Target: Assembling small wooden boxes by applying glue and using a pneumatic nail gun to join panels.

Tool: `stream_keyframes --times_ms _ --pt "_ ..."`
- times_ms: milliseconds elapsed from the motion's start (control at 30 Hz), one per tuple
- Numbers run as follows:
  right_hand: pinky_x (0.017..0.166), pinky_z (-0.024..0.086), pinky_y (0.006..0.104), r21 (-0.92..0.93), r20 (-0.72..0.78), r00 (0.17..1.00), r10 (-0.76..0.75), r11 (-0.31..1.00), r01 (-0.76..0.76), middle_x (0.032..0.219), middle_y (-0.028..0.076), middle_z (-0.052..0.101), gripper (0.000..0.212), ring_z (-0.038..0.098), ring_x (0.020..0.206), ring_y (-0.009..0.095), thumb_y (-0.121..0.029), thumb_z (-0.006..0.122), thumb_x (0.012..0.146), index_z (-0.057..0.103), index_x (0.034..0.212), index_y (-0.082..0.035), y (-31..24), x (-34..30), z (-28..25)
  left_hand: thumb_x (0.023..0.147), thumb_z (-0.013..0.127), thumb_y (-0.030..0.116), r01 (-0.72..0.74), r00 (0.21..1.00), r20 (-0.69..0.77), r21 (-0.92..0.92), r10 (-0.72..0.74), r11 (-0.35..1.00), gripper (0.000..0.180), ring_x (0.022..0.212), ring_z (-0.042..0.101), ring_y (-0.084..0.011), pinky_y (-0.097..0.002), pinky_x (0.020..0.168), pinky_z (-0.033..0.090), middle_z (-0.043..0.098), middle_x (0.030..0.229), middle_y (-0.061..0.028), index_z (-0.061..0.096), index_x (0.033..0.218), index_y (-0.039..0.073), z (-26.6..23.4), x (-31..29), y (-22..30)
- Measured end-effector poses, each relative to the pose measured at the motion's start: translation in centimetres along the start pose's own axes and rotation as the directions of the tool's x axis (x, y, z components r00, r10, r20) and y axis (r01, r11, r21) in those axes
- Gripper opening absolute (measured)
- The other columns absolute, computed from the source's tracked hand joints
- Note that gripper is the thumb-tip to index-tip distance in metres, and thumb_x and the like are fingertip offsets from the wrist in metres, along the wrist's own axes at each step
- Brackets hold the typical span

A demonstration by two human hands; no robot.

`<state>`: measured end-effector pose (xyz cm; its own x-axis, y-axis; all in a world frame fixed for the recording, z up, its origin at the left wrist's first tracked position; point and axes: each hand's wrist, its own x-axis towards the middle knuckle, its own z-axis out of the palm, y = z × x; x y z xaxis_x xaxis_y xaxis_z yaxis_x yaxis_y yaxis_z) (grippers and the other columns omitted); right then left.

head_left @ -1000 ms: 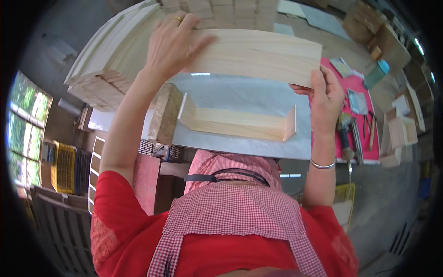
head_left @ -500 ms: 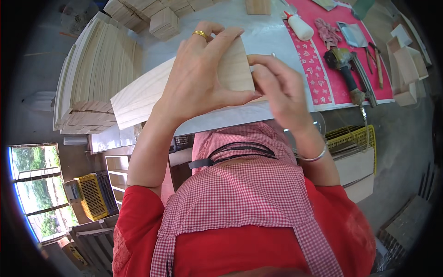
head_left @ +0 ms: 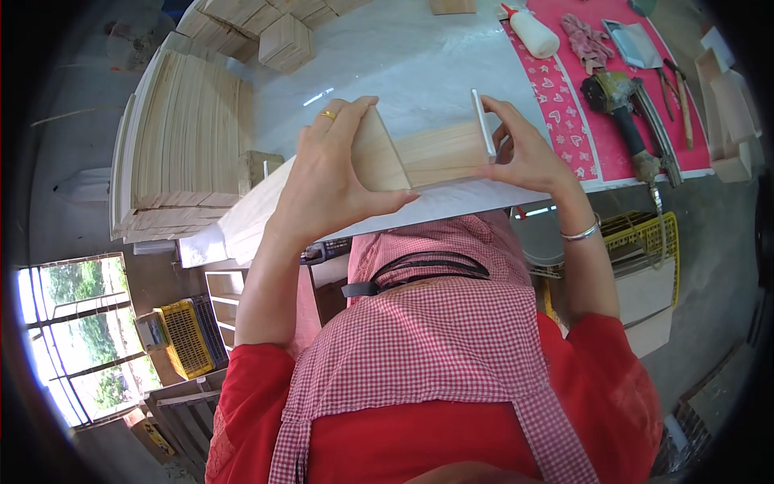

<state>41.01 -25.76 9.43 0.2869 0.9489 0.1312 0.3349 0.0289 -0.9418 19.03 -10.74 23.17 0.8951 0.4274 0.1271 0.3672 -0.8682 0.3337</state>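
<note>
Gripping wooden edges; left hand [head_left: 332, 173] clamped on long board [head_left: 379, 151], right hand [head_left: 532, 155] on end panel [head_left: 484, 127]; open tabletop [head_left: 411, 60] beyond.

A white squeeze bottle [head_left: 536, 35], crumpled pink rag [head_left: 588, 40] and pneumatic nail gun [head_left: 626, 125] lie on pink cloth [head_left: 595, 139]; a yellow plastic crate [head_left: 184, 340] stands near a window [head_left: 90, 315].

No text, label, brand, number or sign is legible. The pink cloth [head_left: 592, 139] on the tabletop [head_left: 387, 48] bears printed hearts and other motifs, not readable lettering; markings on the small box [head_left: 147, 431] at lower left are too small to read.
</note>
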Motion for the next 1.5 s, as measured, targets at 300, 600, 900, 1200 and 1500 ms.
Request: stream_keyframes --times_ms 300,600,900,1200,1500 --pt "0.069 0.052 0.027 0.06 0.06 0.997 -0.058 0.997 0.054 0.129 0.008 0.051 0.095 0.057 0.078 0.015 -0.015 0.087 0.062 0.041 0.145 -0.007 -0.2 0.9 4.0 0.053 0.09 0.036 -0.098 0.995 0.012 0.044 0.098 0.994 0.095 0.105 0.055 -0.0351 -0.0434 0.09 0.045 0.052 0.116 -0.0193 0.052 0.131 -0.003 1.4 1.1 0.2" --pt "0.067 0.052 0.0317 0.123 0.044 0.998 -0.046 0.992 0.04 0.125 0.01 0.053 0.088 0.057 0.074 0.02 -0.015 0.083 0.063 0.043 0.14 -0.007 -0.5 1.1 4.2 0.054 0.089 0.037 -0.115 0.993 0.016 -0.115 0.118 0.987 0.09 0.104 0.056 -0.0338 -0.0427 0.087 0.044 0.052 0.117 -0.0176 0.053 0.126 -0.003 3.2 2.1 -0.1" --pt "0.067 0.053 0.0283 0.093 0.042 0.997 -0.067 0.994 0.063 0.129 0.008 0.051 0.097 0.058 0.076 0.017 -0.009 0.083 0.057 0.04 0.144 -0.008 -0.1 0.9 4.3 0.053 0.088 0.037 -0.11 0.993 0.023 -0.166 0.116 0.98 0.088 0.105 0.057 -0.0332 -0.0425 0.088 0.044 0.053 0.118 -0.0158 0.054 0.124 -0.002 5.2 2.9 -0.2" --pt "0.067 0.053 0.0293 0.083 0.041 0.996 -0.078 0.994 0.074 0.127 0.009 0.052 0.098 0.058 0.077 0.018 -0.007 0.082 0.056 0.04 0.144 -0.009 0.1 0.9 4.3 0.053 0.088 0.038 -0.111 0.992 0.038 -0.16 0.119 0.981 0.087 0.106 0.056 -0.0336 -0.0439 0.088 0.043 0.053 0.117 -0.0158 0.054 0.123 -0.001 5.4 3.2 -0.4" --pt "0.068 0.054 0.034 0.042 0.035 0.995 -0.097 0.995 0.096 0.125 0.011 0.051 0.096 0.059 0.076 0.023 -0.012 0.083 0.057 0.04 0.143 -0.008 0.0 1.1 4.1 0.053 0.089 0.035 -0.132 0.99 0.024 -0.138 0.137 0.982 0.086 0.105 0.057 -0.0328 -0.0429 0.089 0.048 0.053 0.115 -0.0156 0.054 0.122 -0.001 5.4 3.4 -0.4"
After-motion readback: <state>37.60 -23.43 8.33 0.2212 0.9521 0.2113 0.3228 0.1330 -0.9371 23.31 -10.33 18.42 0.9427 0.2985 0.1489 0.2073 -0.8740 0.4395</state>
